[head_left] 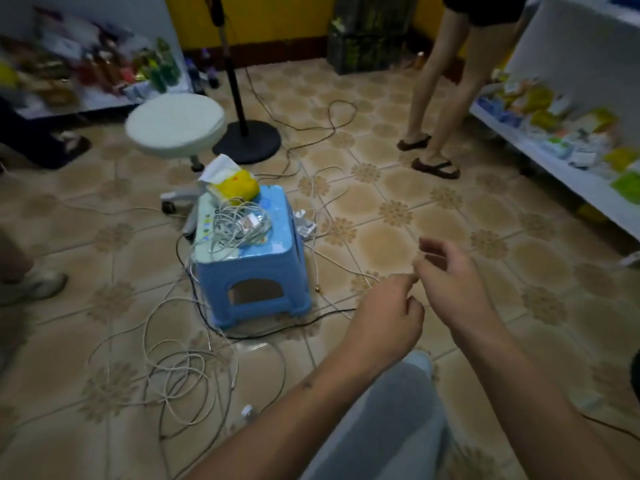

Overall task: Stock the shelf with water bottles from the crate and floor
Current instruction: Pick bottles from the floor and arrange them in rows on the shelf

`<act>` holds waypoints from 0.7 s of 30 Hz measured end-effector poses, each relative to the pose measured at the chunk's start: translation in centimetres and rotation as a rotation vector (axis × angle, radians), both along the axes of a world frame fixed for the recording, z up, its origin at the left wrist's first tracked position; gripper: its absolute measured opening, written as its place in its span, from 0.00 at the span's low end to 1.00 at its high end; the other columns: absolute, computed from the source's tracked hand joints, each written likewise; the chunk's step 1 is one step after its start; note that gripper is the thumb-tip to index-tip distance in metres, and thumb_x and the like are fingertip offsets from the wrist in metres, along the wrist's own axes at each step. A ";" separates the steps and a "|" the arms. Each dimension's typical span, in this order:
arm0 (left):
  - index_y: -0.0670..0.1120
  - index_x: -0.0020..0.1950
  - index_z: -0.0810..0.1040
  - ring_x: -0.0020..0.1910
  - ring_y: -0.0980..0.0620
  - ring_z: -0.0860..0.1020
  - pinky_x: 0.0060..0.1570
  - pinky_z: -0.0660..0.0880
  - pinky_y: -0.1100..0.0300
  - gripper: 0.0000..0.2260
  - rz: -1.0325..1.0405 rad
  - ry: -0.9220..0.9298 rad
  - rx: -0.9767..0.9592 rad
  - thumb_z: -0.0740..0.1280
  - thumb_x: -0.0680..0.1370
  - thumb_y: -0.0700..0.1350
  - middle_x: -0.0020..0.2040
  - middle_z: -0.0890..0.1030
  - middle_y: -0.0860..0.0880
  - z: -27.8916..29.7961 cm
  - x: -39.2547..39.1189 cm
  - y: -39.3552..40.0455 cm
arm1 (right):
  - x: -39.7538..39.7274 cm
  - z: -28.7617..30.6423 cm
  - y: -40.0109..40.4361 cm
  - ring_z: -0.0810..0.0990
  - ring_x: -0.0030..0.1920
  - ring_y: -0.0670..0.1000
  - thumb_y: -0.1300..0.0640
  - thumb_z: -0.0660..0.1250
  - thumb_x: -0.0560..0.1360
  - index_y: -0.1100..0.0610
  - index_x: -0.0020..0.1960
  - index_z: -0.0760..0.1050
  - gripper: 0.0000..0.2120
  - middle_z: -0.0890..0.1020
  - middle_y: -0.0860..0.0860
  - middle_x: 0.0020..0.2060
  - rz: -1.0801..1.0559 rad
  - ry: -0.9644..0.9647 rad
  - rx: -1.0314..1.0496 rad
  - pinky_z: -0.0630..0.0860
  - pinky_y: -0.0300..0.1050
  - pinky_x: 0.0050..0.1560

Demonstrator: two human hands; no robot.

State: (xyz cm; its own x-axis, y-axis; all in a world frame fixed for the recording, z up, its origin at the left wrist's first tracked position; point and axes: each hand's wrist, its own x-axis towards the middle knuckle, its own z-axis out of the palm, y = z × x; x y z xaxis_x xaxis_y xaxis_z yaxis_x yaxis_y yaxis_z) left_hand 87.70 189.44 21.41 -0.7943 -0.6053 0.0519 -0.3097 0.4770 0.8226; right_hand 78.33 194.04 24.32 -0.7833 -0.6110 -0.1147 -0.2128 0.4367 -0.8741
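No writing is readable anywhere. My left hand (384, 317) and right hand (450, 275) hover at lower right, fingers loosely curled, fingertips nearly meeting, holding nothing I can make out. A dark crate (367, 39) stands blurred at top centre; a shelf (554, 161) of packets runs along the right edge, cut off. A blue plastic stool (252, 268) carries tangled cables (239, 223) mid-frame.

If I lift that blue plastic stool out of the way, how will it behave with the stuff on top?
The blue stool is hollow moulded plastic, so probably light and stiff. The cable bundle and yellow pack lie loose on its top and would likely slide if it tilts. Floor cables run round its feet and may snag.
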 end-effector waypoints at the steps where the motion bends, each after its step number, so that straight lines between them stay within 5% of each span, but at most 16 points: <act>1: 0.47 0.59 0.75 0.50 0.50 0.76 0.48 0.73 0.55 0.14 0.021 0.023 0.008 0.57 0.76 0.41 0.52 0.80 0.47 0.6 0.5 -0.1 | 0.7 0.4 -0.2 0.75 0.62 0.47 0.59 0.64 0.76 0.47 0.62 0.73 0.16 0.77 0.45 0.59 0.022 0.000 0.002 0.73 0.55 0.65; 7: 0.47 0.57 0.75 0.49 0.51 0.77 0.49 0.76 0.50 0.12 0.041 0.086 -0.025 0.57 0.76 0.43 0.50 0.79 0.49 3.8 1.8 1.7 | 2.4 3.4 2.0 0.75 0.62 0.47 0.60 0.64 0.76 0.50 0.64 0.73 0.17 0.77 0.45 0.59 0.037 0.035 -0.043 0.74 0.54 0.64; 13: 0.46 0.69 0.70 0.64 0.51 0.72 0.64 0.69 0.56 0.19 -0.008 0.055 -0.143 0.57 0.78 0.43 0.65 0.75 0.48 7.2 1.9 5.6 | 1.9 6.4 7.8 0.75 0.61 0.47 0.58 0.65 0.77 0.51 0.65 0.73 0.17 0.77 0.45 0.58 -0.025 0.065 -0.115 0.74 0.49 0.62; 21: 0.44 0.70 0.70 0.67 0.52 0.70 0.64 0.64 0.62 0.19 0.027 0.000 -0.221 0.58 0.79 0.42 0.67 0.75 0.47 7.2 0.7 6.5 | -0.3 4.8 10.1 0.76 0.58 0.45 0.58 0.64 0.78 0.51 0.65 0.73 0.16 0.77 0.45 0.57 -0.018 0.011 -0.147 0.74 0.44 0.57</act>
